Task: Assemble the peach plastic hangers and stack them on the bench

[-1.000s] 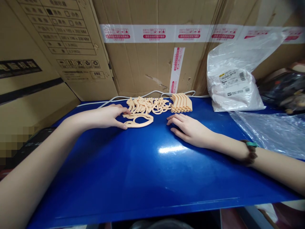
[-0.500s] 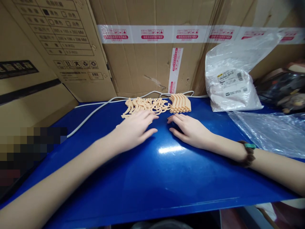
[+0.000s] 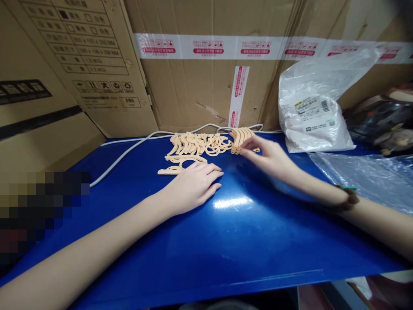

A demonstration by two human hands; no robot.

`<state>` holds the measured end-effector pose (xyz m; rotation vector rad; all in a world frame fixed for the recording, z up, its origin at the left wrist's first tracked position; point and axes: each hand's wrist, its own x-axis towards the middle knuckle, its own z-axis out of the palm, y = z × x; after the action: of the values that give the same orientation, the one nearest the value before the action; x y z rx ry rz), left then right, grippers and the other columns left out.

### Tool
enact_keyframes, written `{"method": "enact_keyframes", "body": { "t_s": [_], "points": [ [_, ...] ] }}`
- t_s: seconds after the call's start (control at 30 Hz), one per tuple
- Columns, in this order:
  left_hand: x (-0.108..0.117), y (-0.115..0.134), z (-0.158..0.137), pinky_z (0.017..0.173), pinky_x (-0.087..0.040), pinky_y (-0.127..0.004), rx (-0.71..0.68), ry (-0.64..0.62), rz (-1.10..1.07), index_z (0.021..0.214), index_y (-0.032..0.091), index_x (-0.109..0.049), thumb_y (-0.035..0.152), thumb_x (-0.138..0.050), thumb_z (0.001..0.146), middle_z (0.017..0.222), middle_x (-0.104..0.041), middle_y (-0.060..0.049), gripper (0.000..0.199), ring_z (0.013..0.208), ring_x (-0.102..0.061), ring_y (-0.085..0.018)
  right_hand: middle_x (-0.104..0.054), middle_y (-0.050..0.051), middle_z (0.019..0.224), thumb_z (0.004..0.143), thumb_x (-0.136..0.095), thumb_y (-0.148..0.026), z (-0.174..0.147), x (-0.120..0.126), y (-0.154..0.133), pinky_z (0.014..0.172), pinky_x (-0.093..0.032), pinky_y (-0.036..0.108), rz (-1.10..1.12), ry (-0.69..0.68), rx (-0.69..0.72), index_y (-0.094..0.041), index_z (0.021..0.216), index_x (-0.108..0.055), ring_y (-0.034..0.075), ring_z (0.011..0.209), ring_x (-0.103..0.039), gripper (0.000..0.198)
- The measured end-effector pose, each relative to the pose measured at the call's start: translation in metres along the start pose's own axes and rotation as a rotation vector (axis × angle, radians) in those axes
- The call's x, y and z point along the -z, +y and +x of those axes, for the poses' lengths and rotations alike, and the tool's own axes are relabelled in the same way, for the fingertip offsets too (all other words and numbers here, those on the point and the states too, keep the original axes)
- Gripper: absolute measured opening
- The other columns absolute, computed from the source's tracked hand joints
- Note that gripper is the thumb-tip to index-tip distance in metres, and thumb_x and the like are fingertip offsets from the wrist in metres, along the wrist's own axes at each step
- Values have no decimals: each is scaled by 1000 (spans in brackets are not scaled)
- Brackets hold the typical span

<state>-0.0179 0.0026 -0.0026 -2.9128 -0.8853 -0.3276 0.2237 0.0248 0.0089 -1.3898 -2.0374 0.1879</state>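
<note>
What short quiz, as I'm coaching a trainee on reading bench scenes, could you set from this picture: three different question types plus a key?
1. True or false: the clear plastic sheet lies nearer the camera than the white plastic bag.
2. Fill in: seen from the camera, that bag stands to the ____ of the stack of curved pieces.
3. Which hand is at that stack, and what does the other hand partly cover?

Key:
1. True.
2. Right.
3. The right hand is at the stack, though whether its grip has closed on a piece can't be told; the left hand partly covers the cut-out pieces.
</note>
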Motion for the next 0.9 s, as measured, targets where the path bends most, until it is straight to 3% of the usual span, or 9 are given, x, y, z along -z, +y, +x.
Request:
{"method": "enact_keyframes", "body": {
  "t_s": [0.2,0.3,0.4,0.63,0.77,0.9],
  "points": [
    [-1,1,0,98,-42,-40,-10,3,35,122,9,-59,30,-37,99,126,-62,-12,38,112,-58,-25,-69,10,83,82,-57,-36,53,33,44,73,-48,39,-176,40,-241,-16,91,-65,26,78,-65,23],
    [-2,1,0,99,-42,-40,-20,9,54,122,9,-60,30,-36,99,126,-62,-12,39,113,-57,-26,-69,11,85,81,-58,-47,70,29,69,69,-49,37,-279,-55,-389,-17,100,-62,26,76,-65,36],
    [-3,0,-1,99,-42,-41,-23,11,65,122,10,-60,30,-36,99,126,-62,-12,38,113,-57,-26,-70,11,84,82,-56,-49,78,21,86,68,-49,37,-325,-110,-436,-17,103,-61,26,75,-65,39],
    [-3,0,0,99,-42,-40,-28,14,66,122,10,-59,30,-37,99,125,-62,-13,38,112,-57,-26,-70,15,101,84,-53,-49,78,18,71,72,-47,39,-400,-78,-389,-16,114,-59,32,93,-64,45],
    [-3,1,0,98,-43,-41,-21,10,60,123,9,-59,30,-38,99,125,-62,-13,38,112,-57,-26,-71,11,95,84,-53,-44,78,18,54,69,-46,35,-376,-29,-243,-19,108,-63,27,87,-64,37],
    [-4,0,-1,98,-42,-40,-25,24,59,122,9,-59,29,-38,99,125,-62,-12,38,111,-57,-26,-70,9,88,83,-57,-39,83,13,47,64,-42,31,-361,-16,-227,-17,105,-67,23,79,-63,33]
  ]
}}
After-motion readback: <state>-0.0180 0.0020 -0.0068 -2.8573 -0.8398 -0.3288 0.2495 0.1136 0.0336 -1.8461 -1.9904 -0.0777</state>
